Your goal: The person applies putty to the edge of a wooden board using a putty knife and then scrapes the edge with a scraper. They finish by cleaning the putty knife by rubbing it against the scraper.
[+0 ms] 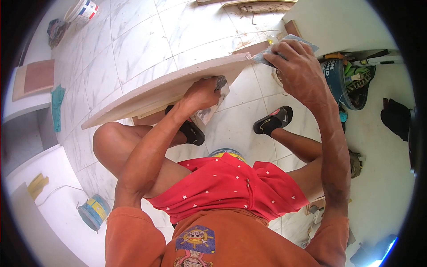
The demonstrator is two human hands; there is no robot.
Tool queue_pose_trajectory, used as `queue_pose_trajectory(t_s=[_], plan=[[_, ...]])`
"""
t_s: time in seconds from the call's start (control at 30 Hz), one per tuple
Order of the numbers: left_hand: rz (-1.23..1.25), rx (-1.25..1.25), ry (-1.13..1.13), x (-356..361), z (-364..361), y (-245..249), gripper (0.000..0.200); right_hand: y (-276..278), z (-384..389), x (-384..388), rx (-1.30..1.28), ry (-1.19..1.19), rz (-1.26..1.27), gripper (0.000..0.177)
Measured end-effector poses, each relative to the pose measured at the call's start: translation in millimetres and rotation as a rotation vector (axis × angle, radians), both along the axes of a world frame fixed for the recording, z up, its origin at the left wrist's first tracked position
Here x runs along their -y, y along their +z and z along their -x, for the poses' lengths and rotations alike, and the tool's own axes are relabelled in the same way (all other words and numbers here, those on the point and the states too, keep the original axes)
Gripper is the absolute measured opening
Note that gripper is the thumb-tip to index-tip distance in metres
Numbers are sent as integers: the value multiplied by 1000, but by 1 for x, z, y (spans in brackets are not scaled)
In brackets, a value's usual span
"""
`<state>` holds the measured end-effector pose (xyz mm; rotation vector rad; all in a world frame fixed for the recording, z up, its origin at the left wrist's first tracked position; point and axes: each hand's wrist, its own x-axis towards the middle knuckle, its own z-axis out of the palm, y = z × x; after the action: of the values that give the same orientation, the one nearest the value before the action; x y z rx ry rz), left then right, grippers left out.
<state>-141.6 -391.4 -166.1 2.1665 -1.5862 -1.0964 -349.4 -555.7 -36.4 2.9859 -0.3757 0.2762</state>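
Observation:
A long pale board [164, 84] with a curved-looking edge lies across in front of my knees. My left hand [202, 94] is closed around a putty knife [217, 107], its blade smeared with whitish paste, held just over the near side of the board. My right hand [296, 62] pinches a thin, flat grey plate [263, 58] between fingers and thumb. One corner of that plate is at the board's right end, seemingly touching it. The palm side of each hand is hidden.
A blue bucket [336, 82] stuffed with tools and cloth stands at the right. White bucket [84, 11] is at the far left, and a blue-yellow pail [94, 211] lower left. Wood strips [267, 6] lie on the tiled floor [138, 42]. A black cap [396, 119] is at far right.

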Motion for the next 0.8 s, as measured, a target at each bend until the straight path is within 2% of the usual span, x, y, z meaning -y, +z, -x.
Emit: queue_pose_trajectory(t_s=[0.37, 0.53, 0.57, 0.7, 0.8], plan=[[-12, -6, -22, 1, -1, -3, 49, -11, -5, 1, 26, 8, -57, 30], [-12, 6, -23, 1, -2, -5, 49, -11, 14, 7, 92, 26, -163, 30], [-21, -2, -16, 1, -2, -4, 49, -14, 19, 7, 116, 11, -200, 31], [-28, 3, 15, 0, 1, -3, 49, -53, 35, -5, 375, -212, -602, 38], [83, 59, -53, -4, -3, -17, 48, -99, 36, -24, 609, -361, -864, 37]])
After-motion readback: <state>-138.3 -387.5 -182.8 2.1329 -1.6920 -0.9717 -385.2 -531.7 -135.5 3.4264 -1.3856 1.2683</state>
